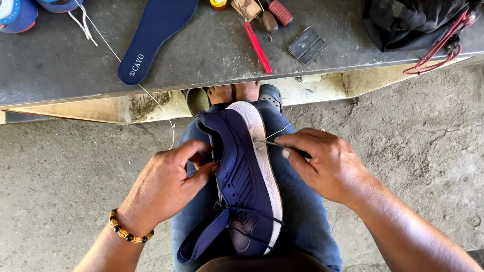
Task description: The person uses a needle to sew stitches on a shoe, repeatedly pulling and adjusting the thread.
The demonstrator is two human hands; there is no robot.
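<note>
Head view: navy shoe (242, 186) lies sole-side right on my lap, below the bench (201, 55). My left hand (166, 186) grips its upper at the collar; my right hand (327, 163) pinches an awl (272, 144) entering the white sole (264, 156). Best, I judge, to brace firmly and drive straight along the seam.

Both hands low over lap: left hand (169, 184) fingers curled gripping, right hand (325, 163) pinching w/ thumb & forefinger.

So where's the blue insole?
In the head view, the blue insole lies on the grey bench top at upper left, beside a white thread, above the left hand.
</note>
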